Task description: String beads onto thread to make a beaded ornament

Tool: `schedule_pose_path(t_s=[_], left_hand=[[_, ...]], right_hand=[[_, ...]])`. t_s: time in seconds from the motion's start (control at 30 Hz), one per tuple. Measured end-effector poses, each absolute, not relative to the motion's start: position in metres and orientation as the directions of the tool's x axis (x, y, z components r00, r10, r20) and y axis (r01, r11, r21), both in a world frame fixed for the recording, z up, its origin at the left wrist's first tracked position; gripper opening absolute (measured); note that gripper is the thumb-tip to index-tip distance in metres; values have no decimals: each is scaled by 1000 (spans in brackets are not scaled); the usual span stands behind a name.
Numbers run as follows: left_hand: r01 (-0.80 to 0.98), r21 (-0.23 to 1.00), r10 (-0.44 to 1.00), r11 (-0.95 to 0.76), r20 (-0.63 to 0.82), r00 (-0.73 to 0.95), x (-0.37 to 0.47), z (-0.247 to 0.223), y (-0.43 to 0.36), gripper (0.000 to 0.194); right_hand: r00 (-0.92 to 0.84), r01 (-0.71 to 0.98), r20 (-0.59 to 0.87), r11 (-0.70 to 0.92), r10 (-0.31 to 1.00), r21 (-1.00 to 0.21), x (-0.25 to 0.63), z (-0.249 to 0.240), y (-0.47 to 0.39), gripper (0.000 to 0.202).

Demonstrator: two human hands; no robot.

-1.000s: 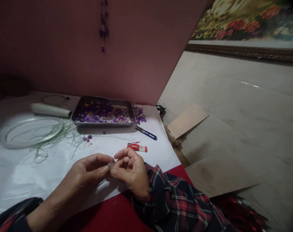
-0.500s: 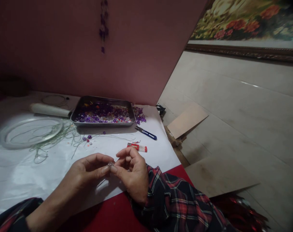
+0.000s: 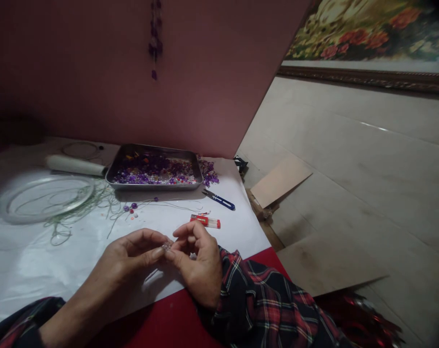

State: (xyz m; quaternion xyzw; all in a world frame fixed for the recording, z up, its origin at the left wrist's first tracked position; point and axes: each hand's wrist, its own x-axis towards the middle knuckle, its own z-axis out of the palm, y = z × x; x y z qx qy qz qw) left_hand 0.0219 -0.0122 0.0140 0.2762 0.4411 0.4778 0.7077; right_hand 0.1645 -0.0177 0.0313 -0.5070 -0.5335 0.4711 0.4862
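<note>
Hands meet low over the white sheet point(image 3: 41, 261): left hand point(image 3: 132, 256) and right hand point(image 3: 197, 263) both pinch one small clear bead point(image 3: 166, 247) between their fingertips. Farther back lie a red lighter point(image 3: 205, 221), blue snips point(image 3: 219, 199), then a metal tray point(image 3: 114, 173) of purple beads point(image 3: 150, 171).

Head camera, looking forward-down, close over table point(image 3: 31, 270)
</note>
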Motion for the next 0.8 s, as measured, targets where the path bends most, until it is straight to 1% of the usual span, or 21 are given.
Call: schedule_pose_path(t_s=[0.13,0.27,0.37,0.47,0.5,0.57,0.67,0.73,0.8], left_hand=[[-355,841,912,408,-394,114,20,18,-13,19],[-283,906,949,315,-307,73,19,11,-14,21],[-328,900,958,287,-280,69,20,3,-15,19],[-369,887,961,277,-252,118,22,0,-16,18],[-363,890,961,276,-244,133,22,0,-16,19],[-349,898,963,267,-240,119,23,3,-16,20],[-311,931,980,194,-197,20,23,8,-16,20],[-243,964,993,108,-115,-15,22,9,-15,19],[-174,984,999,40,-39,6,20,8,-14,17]], right_hand=[[-24,71,27,28,999,-997,164,31,-17,24],[-19,112,42,44,999,-993,162,29,-18,23],[-24,156,67,70,997,-985,161,24,-19,22],[-30,179,73,77,997,-981,161,22,-20,21],[-22,188,96,98,995,-977,161,23,-20,19],[23,224,207,196,978,-955,163,25,-20,13],[72,274,426,392,902,-878,164,28,-20,1],[38,280,528,498,849,-821,164,27,-20,7],[-13,305,582,557,813,-772,162,24,-19,10]])
